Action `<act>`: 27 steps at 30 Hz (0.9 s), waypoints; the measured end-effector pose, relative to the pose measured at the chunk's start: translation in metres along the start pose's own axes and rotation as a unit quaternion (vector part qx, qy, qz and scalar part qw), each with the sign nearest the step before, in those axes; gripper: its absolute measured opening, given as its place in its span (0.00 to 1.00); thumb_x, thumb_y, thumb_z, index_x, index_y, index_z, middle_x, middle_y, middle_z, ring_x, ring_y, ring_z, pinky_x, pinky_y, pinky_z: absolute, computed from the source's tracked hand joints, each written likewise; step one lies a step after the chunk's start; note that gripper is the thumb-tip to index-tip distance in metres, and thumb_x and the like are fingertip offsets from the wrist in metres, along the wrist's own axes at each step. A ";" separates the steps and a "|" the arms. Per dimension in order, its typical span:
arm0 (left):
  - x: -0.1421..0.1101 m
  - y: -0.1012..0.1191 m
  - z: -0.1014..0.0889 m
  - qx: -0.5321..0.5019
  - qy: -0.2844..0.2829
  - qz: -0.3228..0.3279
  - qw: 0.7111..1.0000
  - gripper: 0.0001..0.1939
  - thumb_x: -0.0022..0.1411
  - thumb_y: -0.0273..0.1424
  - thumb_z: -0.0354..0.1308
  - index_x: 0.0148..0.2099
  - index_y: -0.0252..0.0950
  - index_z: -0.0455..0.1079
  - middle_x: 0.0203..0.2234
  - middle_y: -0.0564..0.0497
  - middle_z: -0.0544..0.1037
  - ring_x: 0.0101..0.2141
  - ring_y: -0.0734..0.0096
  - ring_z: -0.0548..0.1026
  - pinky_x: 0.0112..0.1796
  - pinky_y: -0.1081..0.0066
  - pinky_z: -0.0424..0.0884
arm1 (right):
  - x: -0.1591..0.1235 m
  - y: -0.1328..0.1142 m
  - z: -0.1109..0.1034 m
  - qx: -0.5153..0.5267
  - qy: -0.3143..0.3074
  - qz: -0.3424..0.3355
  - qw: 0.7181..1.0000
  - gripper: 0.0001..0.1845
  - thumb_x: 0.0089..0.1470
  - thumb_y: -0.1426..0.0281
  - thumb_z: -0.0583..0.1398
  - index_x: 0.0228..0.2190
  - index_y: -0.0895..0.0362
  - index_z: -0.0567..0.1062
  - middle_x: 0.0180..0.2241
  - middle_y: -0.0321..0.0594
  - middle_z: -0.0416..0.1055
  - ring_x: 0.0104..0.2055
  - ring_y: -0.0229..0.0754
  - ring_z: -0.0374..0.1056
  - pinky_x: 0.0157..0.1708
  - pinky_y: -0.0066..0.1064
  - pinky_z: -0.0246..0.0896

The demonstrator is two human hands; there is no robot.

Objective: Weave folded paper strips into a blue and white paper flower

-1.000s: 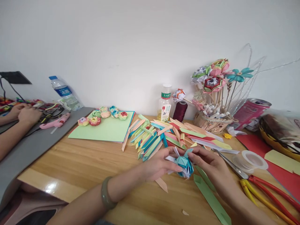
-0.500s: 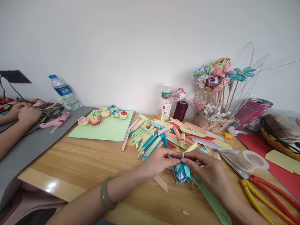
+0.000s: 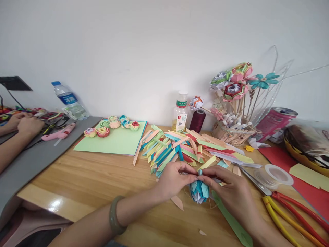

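Note:
A blue and white folded-paper flower (image 3: pixel 199 192) hangs below my fingertips, its white part facing down. My left hand (image 3: pixel 177 176) pinches at its top from the left, thumb and forefinger closed. From the other side my right hand (image 3: pixel 227 183) pinches the same spot, so the two hands' fingertips nearly meet. A small blue paper tip pokes up between them. Thin thread loops beside the flower. Behind my hands lies a heap of folded paper strips (image 3: pixel 164 154) in many colours. A green paper strip (image 3: pixel 232 219) passes beneath my right hand.
Scissors (image 3: pixel 268 193) with red and yellow handles and a clear spool (image 3: pixel 279 175) lie at right. Several paper flowers (image 3: pixel 103 131) sit on green paper (image 3: pixel 108 145). A bottle (image 3: pixel 180 113) and dark thread cone (image 3: pixel 197 120) stand behind. At far left are another person's hands (image 3: pixel 28 123).
The flower has tipped slightly, so its white part now points further down. Both hands keep their pinch at its top. The whole view has shifted a little.

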State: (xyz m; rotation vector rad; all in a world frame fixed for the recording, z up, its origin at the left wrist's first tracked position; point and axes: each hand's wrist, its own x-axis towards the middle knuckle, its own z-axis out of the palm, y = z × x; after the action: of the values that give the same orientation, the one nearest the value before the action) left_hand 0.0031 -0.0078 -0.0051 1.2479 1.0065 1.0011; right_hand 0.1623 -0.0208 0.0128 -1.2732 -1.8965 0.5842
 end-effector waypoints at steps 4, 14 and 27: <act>0.001 -0.003 -0.001 0.007 0.006 0.039 0.999 0.08 0.45 0.29 0.62 0.26 0.31 0.67 0.24 0.51 0.72 0.29 0.73 0.70 0.33 0.72 0.67 | 0.000 -0.001 0.000 -0.005 0.011 -0.016 1.000 0.08 0.48 0.65 0.59 0.27 0.55 0.75 0.27 0.40 0.75 0.28 0.43 0.70 0.27 0.31 0.66; -0.002 0.002 -0.004 0.062 -0.015 0.117 0.991 0.03 0.50 0.27 0.58 0.27 0.33 0.67 0.24 0.51 0.71 0.28 0.74 0.69 0.31 0.75 0.66 | -0.005 -0.003 -0.002 -0.048 0.050 -0.121 0.990 0.03 0.48 0.70 0.59 0.30 0.54 0.72 0.26 0.38 0.73 0.26 0.40 0.70 0.26 0.29 0.66; -0.003 0.005 -0.011 0.228 -0.050 0.358 0.904 0.11 0.59 0.29 0.47 0.28 0.35 0.68 0.29 0.45 0.74 0.33 0.71 0.72 0.35 0.70 0.68 | -0.008 0.001 -0.005 -0.116 0.090 -0.246 0.958 0.07 0.48 0.74 0.59 0.32 0.52 0.71 0.28 0.38 0.74 0.29 0.38 0.71 0.28 0.27 0.67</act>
State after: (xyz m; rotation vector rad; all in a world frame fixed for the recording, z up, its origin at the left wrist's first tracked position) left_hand -0.0084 -0.0075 -0.0003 2.1321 0.7199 1.2699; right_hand 0.1683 -0.0275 0.0123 -0.8988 -2.0617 -0.0139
